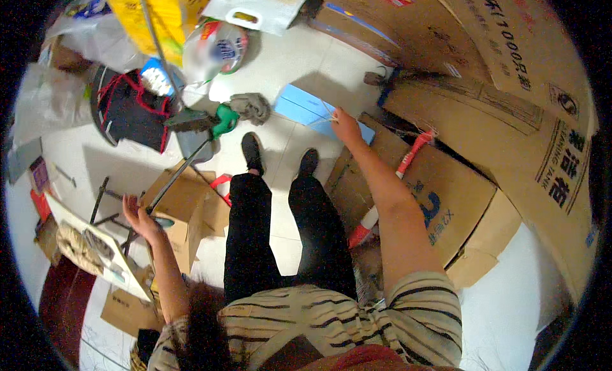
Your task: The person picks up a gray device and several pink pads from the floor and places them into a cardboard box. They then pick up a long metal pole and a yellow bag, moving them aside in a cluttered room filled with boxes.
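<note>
My right hand is closed at the right part of a long light-blue box, with thin pale cord showing by the fingers. The box casts a shadow on the floor beyond it. On the left, my left hand has its fingers spread. The end of a dark rod meets or lies just beside its thumb side; I cannot tell if they touch. That rod slants up to a green cloth-like piece beside a crumpled grey cloth.
Large cardboard boxes line the right side, with a red-and-white pole across one. An opened carton stands by my left leg. Ahead lie a yellow bag, a black bag with red trim and a dustpan. A board leans at left.
</note>
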Available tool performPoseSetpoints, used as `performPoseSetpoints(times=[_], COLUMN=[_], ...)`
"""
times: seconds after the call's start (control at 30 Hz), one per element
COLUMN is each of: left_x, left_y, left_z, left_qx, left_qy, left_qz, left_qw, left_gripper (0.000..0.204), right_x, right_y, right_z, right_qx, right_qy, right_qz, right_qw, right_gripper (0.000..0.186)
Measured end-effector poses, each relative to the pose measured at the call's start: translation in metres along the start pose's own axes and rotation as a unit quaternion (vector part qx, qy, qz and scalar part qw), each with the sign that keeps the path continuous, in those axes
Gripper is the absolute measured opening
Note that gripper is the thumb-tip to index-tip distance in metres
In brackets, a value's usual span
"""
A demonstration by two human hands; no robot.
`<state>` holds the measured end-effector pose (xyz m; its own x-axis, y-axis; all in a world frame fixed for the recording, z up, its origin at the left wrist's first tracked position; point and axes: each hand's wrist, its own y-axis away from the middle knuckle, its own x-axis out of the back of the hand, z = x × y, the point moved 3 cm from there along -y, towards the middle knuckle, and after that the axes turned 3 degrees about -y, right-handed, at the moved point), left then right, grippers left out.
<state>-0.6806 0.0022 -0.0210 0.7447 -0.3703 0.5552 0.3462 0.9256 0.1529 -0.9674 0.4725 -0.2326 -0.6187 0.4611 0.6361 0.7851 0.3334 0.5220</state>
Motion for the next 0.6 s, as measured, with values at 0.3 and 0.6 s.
performPoseSetpoints(times=[0.3,0.6], left_x=[0.020,0.014], left_y=[-0.005,0.021], left_z=[-0.036,0.014], left_qx=[-0.053,-0.077], left_qy=[-0.073,-0.244], left_qz=[0.029,0.001], left_qw=[0.996,0.967], left_gripper=[0.044,0.034], right_x=[-0.032,-0.008], right_y=[0.073,0.105], right_z=[0.001,-0.035], right_qx=[0.089,0.034], right_qy=[0.032,0.068], right_qz=[-0.104,-0.026], right_qw=[0.990,0.997], right_gripper=[0.032,0.036])
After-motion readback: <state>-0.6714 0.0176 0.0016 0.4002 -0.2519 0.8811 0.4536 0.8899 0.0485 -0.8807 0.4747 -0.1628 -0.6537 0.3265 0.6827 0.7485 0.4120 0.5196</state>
